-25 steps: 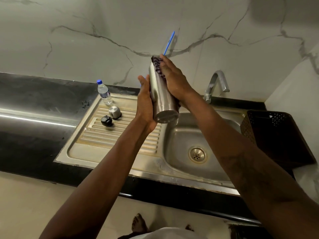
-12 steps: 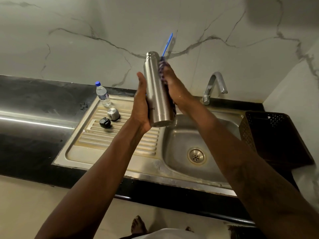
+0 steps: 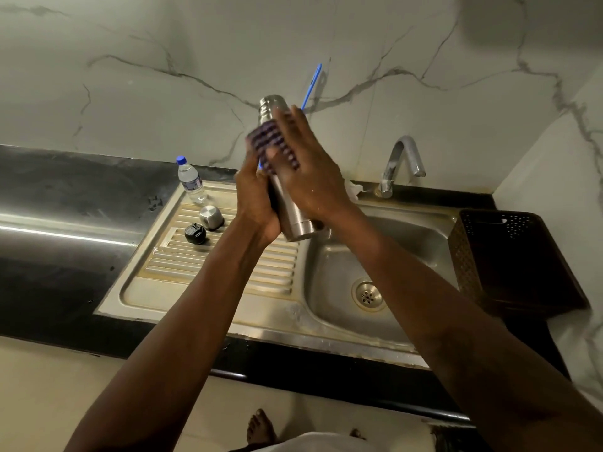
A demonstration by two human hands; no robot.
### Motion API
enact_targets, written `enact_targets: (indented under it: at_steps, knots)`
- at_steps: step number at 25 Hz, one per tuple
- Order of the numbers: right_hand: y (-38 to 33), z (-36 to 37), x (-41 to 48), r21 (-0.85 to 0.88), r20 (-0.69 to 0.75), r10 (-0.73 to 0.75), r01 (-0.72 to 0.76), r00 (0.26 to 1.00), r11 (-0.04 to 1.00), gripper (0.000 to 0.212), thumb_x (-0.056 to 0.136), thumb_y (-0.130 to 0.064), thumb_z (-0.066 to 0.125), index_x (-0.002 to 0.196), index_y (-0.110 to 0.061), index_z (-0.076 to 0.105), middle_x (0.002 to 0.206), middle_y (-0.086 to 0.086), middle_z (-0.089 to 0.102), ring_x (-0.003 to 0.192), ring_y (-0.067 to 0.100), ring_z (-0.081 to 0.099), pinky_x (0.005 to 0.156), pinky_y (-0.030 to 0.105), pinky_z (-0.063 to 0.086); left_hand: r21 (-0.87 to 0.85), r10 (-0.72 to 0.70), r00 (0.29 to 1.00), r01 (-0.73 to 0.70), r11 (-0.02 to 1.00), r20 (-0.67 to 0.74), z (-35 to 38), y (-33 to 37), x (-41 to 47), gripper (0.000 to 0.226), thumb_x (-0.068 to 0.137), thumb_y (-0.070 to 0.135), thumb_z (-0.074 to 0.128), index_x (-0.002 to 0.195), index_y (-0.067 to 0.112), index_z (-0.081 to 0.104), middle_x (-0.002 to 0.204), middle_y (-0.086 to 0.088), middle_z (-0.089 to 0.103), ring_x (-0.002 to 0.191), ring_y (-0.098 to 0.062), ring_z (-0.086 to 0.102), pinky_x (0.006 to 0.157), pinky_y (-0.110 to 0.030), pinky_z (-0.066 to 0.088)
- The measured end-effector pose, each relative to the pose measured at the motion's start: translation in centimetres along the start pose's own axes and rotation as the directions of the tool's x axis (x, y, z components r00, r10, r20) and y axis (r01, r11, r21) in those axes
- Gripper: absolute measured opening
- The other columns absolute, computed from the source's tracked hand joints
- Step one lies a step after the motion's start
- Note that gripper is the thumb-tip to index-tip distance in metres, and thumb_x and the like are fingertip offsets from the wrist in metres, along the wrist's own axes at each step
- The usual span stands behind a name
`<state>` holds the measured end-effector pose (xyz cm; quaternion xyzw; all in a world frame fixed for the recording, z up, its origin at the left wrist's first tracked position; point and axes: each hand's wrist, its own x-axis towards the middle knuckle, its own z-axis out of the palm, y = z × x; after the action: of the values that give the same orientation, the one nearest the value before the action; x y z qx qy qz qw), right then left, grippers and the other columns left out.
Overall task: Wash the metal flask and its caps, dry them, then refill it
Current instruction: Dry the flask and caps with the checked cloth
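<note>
The flask [image 3: 295,220] is held tilted over the sink's [image 3: 408,243] left edge, gripped round its lower body by the left hand [image 3: 253,194], while a purple scrubber [image 3: 270,141] is clasped against its upper part by the right hand [image 3: 306,171]. Wet steel could slip loose and be dropped into the basin. The metal cap [image 3: 211,216], black cap [image 3: 194,233] and plastic bottle [image 3: 191,181] are left on the drainboard [image 3: 228,265]; the tap [image 3: 399,164] is judged unobstructed

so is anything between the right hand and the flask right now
yes, a purple cloth sits between the right hand and the flask, pressed against its upper body. the left hand grips the flask bare lower down, with nothing visible between.
</note>
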<state>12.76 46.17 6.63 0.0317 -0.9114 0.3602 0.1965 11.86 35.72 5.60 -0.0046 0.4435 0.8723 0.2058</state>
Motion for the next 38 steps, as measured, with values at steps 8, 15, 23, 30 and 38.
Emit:
enact_targets:
  at_steps: [8,15,23,30,38]
  knots:
    - [-1.2,-2.0,-1.5,0.559,0.267,0.378,-0.462,0.886,0.689,0.049,0.104,-0.058,0.043,0.143,-0.030,0.053,0.116,0.006,0.074,0.094,0.022,0.075,0.091,0.046,0.061,0.060,0.127,0.988,-0.122,0.991,-0.090,0.5,0.2,0.9,0.099,0.060,0.067,0.091,0.132,0.004,0.066,0.126,-0.026,0.070,0.118,-0.048,0.068,0.102,-0.064,0.053]
    - [-1.3,-2.1,0.0,0.304,0.071,0.132,-0.147,0.989,0.941,0.053,0.103,-0.064,0.037,0.153,-0.048,0.037,0.153,-0.007,0.051,0.123,0.018,0.062,0.105,0.042,0.050,0.013,0.024,0.999,-0.023,1.000,-0.047,0.8,1.1,0.0,0.064,0.101,0.060,0.045,0.123,0.006,0.072,0.122,-0.018,0.073,0.110,-0.037,0.071,0.099,-0.049,0.057]
    - [-1.0,-3.2,-1.9,0.555,0.466,0.519,-0.694,0.716,0.459,0.056,0.098,-0.064,0.049,0.114,-0.014,0.069,0.103,0.013,0.076,0.086,0.027,0.074,0.093,0.045,0.059,-0.029,0.219,0.954,-0.229,0.973,-0.203,0.4,0.8,1.2,0.066,0.086,0.050,0.076,0.124,-0.001,0.062,0.095,-0.017,0.074,0.085,-0.035,0.074,0.082,-0.047,0.062]
    - [-2.5,0.0,-2.7,0.550,-0.467,0.406,-0.101,0.785,0.829,0.041,0.104,-0.050,0.046,0.114,-0.015,0.065,0.090,-0.004,0.067,0.080,0.005,0.065,0.072,0.022,0.055,-0.158,0.172,0.761,-0.339,0.927,-0.626,1.0,-1.6,2.2,0.055,0.078,0.064,0.071,0.106,0.016,0.069,0.107,-0.010,0.077,0.092,-0.027,0.077,0.079,-0.046,0.065]
    - [1.0,-0.9,-2.4,0.415,-0.089,0.637,-0.554,0.765,0.722,0.068,0.092,-0.070,0.055,0.120,-0.009,0.060,0.105,-0.001,0.064,0.092,0.011,0.065,0.078,0.025,0.055,-0.049,0.284,0.770,-0.377,0.925,-0.572,1.0,-2.5,1.4,0.067,0.071,0.033,0.096,0.118,0.029,0.049,0.112,-0.002,0.071,0.094,-0.016,0.077,0.089,-0.045,0.064]
